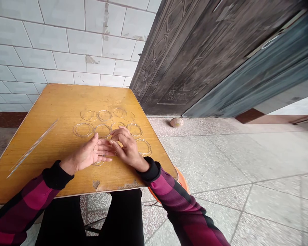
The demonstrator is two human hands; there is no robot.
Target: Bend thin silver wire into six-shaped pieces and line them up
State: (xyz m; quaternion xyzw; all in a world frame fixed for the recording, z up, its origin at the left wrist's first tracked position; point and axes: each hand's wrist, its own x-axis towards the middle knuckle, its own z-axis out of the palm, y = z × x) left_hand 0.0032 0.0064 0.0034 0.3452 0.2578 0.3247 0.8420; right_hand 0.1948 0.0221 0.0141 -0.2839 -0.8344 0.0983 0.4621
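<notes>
A wooden worktop (pixel 41 112) with a yellow-amber surface, chipped along its near edge, stands against a white tiled wall (pixel 53 44), beside a dark embossed metal door (pixel 184 61). A speckled terrazzo floor (pixel 220 160) extends to the right and carries a small round speckled object (pixel 176 122) near the door. Thin wire rings (pixel 83 130) lie flat on the worktop in two loose rows ahead of the hands, and a further wire ring (pixel 143 147) lies just beside the right hand. Straight metal rods (pixel 33 148) lie together toward the left edge. The left hand (pixel 92 153) rests palm up, its fingers (pixel 105 151) extended and slightly apart, with one wire ring (pixel 100 147) lying across the palm. The right hand (pixel 127 147) faces back up, its fingers (pixel 119 136) curved together, their tips at the left fingers. Whether they clamp wire cannot be determined. Both forearms wear checked magenta-and-black sleeves (pixel 166 188).
</notes>
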